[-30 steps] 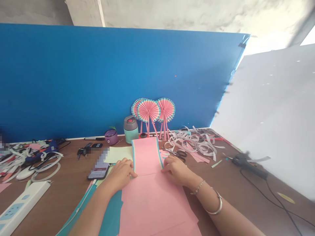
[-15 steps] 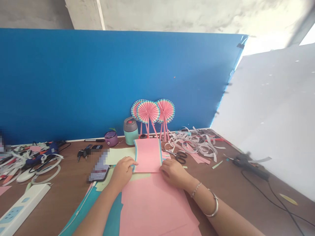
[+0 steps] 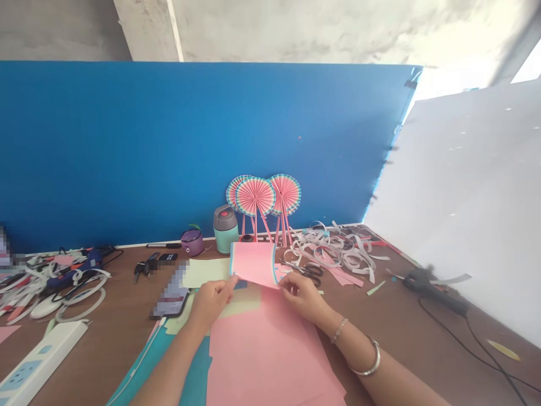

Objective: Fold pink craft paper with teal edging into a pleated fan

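Both hands pinch the near edge of a pink paper strip with teal side borders (image 3: pixel 255 263), lifted off the table. My left hand (image 3: pixel 210 300) grips its left corner, fingers closed. My right hand (image 3: pixel 301 294) grips the right corner, with bracelets on the wrist. Under them lies a large pink sheet (image 3: pixel 262 355) on teal paper (image 3: pixel 190 372). A pale yellow sheet (image 3: pixel 205 270) lies to the left.
Three pink paper fans (image 3: pixel 264 194) lean on the blue board behind a teal flask (image 3: pixel 225 226) and purple pot (image 3: pixel 192 241). Scissors (image 3: pixel 308 270), white paper strips (image 3: pixel 333 248), a glue gun (image 3: pixel 435 285) sit right. A phone (image 3: pixel 171 296), power strip (image 3: pixel 38 361), tape rings (image 3: pixel 80 290) lie left.
The bordered pink strip, earlier pressed flat and folded on the table, is now raised off it by its near edge. Both hands went from pressing down to pinching its corners.
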A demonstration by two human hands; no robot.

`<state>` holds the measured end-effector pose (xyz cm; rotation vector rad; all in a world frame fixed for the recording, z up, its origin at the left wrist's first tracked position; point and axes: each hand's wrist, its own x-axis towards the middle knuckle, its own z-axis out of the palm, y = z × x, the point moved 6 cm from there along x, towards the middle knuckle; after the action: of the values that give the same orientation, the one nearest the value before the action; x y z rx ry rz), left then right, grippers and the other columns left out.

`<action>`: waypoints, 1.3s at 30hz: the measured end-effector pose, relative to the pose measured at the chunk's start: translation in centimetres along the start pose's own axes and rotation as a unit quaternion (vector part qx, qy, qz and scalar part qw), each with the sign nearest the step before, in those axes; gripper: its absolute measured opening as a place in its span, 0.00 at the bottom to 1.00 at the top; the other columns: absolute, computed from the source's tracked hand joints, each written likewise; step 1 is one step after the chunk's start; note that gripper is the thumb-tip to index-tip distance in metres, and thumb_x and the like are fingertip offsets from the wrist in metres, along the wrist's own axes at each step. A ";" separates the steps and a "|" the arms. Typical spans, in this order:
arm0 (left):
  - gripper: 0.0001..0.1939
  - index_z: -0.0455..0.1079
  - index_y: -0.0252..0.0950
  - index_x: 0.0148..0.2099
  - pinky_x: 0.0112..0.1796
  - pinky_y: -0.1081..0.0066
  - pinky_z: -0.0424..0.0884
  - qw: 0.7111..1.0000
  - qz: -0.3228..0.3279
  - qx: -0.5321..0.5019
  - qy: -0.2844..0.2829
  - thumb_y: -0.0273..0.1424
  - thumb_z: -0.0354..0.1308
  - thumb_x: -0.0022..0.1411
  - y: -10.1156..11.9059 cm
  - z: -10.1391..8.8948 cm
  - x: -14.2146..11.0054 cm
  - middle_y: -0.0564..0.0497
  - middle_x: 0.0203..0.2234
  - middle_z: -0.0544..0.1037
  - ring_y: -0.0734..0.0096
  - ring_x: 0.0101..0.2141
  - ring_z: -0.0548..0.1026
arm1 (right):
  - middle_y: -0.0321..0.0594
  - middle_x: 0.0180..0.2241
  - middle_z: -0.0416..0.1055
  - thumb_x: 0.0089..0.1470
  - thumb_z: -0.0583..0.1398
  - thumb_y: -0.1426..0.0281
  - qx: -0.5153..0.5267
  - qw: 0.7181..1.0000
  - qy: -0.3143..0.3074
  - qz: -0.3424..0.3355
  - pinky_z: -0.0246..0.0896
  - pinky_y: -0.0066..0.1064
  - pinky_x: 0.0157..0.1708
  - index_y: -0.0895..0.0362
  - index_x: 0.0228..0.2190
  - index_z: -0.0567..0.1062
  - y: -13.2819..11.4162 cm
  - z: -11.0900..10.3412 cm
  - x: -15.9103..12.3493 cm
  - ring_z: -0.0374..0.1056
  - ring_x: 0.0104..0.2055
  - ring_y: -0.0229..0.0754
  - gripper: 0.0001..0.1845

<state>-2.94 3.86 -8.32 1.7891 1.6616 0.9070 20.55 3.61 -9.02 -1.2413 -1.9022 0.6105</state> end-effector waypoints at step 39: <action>0.07 0.66 0.38 0.32 0.37 0.66 0.63 0.887 0.365 0.117 0.259 0.22 0.50 0.58 6.3 -0.2 -4.4 0.51 0.28 0.75 0.68 0.33 0.71 | 0.46 0.39 0.65 0.51 0.57 0.74 -0.145 0.926 0.155 -0.313 0.59 0.40 0.39 0.55 0.47 0.61 -6.8 -1.6 -3.0 0.63 0.42 0.48 0.21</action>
<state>0.79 -1.13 -3.89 2.5827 1.4052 1.6875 18.77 -1.93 -4.09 -0.7577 -2.0013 -0.2003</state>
